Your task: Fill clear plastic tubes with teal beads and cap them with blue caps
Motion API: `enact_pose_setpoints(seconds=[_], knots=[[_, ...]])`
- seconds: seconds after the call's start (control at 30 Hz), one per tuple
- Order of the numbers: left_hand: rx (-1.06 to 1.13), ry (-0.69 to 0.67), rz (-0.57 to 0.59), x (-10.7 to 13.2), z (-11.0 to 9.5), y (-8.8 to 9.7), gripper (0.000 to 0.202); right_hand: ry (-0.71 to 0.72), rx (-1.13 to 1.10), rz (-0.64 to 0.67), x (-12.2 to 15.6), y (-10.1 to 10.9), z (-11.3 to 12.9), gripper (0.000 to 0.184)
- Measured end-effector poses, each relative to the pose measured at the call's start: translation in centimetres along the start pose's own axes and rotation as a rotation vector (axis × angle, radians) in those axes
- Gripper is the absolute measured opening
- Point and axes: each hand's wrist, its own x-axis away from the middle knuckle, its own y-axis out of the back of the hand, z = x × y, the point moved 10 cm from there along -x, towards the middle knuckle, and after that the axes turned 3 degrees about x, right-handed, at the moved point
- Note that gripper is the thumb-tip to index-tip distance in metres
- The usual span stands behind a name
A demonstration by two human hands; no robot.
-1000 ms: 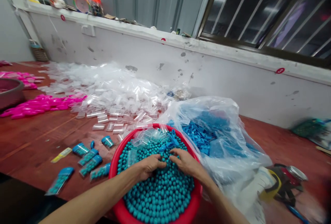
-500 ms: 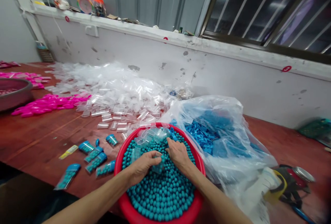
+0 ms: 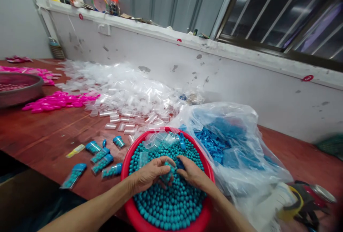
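Observation:
A red basin [image 3: 128, 175] full of small teal balls [image 3: 171, 203] sits at the table's near edge. Both my hands are over the balls in its middle. My left hand [image 3: 150, 175] is curled around a clear tube [image 3: 166, 178] filled with teal balls. My right hand [image 3: 191, 173] pinches a blue cap [image 3: 179, 163] at the tube's end. Empty clear tubes [image 3: 160, 140] lie at the basin's far rim.
Several filled, capped tubes [image 3: 103, 159] lie left of the basin. A clear bag of blue caps [image 3: 222, 142] stands to the right. A heap of empty clear tubes [image 3: 120, 92] lies behind, with pink pieces [image 3: 59, 100] and a metal bowl [image 3: 18, 91] at the left. Tape rolls [image 3: 300, 196] lie at right.
My right hand drew back from the far part of the basin to meet my left hand at the tube. The camera shifted slightly left.

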Motion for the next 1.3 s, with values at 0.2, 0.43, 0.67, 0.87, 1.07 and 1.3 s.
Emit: enact_pose_setpoints(seconds=[0.2, 0.43, 0.67, 0.87, 1.07, 1.3], knots=[[-0.303, -0.148, -0.241, -0.3, -1.3, 1.8, 0.021, -0.049, -0.236, -0.076, 0.6, 1.1, -1.1, 0.032], [-0.307, -0.119, -0.246, -0.2, -0.8, 0.9, 0.021, 0.027, -0.628, 0.047, 1.6, -0.3, 2.8, 0.034], [-0.312, -0.085, -0.291, 0.1, 0.5, 1.3, 0.023, 0.141, -0.267, -0.234, 2.6, 2.5, 3.9, 0.037], [-0.261, -0.102, -0.278, 0.1, 0.7, 1.4, 0.028, 0.171, -0.335, -0.266, 3.4, 2.3, 4.4, 0.033], [-0.213, -0.114, -0.259, 0.1, 0.7, 1.2, 0.036, 0.172, -0.373, -0.534, 4.2, 4.3, 4.2, 0.020], [-0.147, -0.109, -0.242, 0.0, 1.2, 1.6, 0.043, 0.224, -0.387, -0.493, 4.3, 3.9, 4.7, 0.024]])
